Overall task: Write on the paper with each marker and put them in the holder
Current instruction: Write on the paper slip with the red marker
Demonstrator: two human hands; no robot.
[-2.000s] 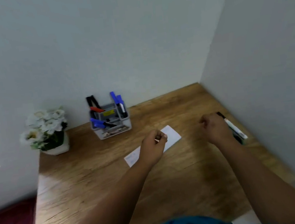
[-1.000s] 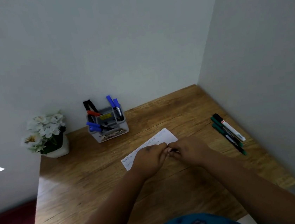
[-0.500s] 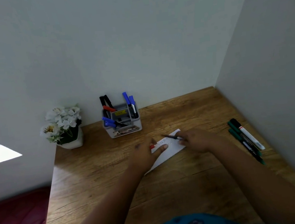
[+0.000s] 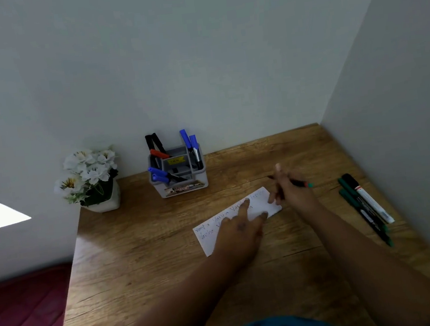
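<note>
Right hand [image 4: 292, 194] has its grip curled round a thin dark marker [image 4: 298, 183] with a green end, held above the table [image 4: 143, 251] just past the right end of the paper [image 4: 259, 200]; one finger sticks up straight while the others wrap the barrel. Whether the marker's tip touches anything cannot be told, as the hand is blurred. Left hand [image 4: 239, 231] lies flat on the paper with fingers straight and spread, its grip apart, the forefinger stretched toward the far edge of the sheet.

The paper is a narrow white strip lying aslant on the wooden table, with lines of faint handwriting showing to the left of the hand. Behind it, near the wall, stands the grey holder [image 4: 183, 179], with several compartments. Black markers [image 4: 154, 143] and a red-capped one [image 4: 159, 154] lean in its back left part, two blue-capped ones [image 4: 189, 141] stand in the back right, and two more blue ones [image 4: 159, 174] lie tilted across the front.

Near the right wall, well apart from the holder, three markers lie side by side on the table: two green ones [image 4: 364, 215] and a white one with a black cap [image 4: 371, 204]. A white pot of white flowers [image 4: 89, 174] sits at the table's far left corner. A dark red bed [image 4: 20, 319] shows beyond the left edge.
</note>
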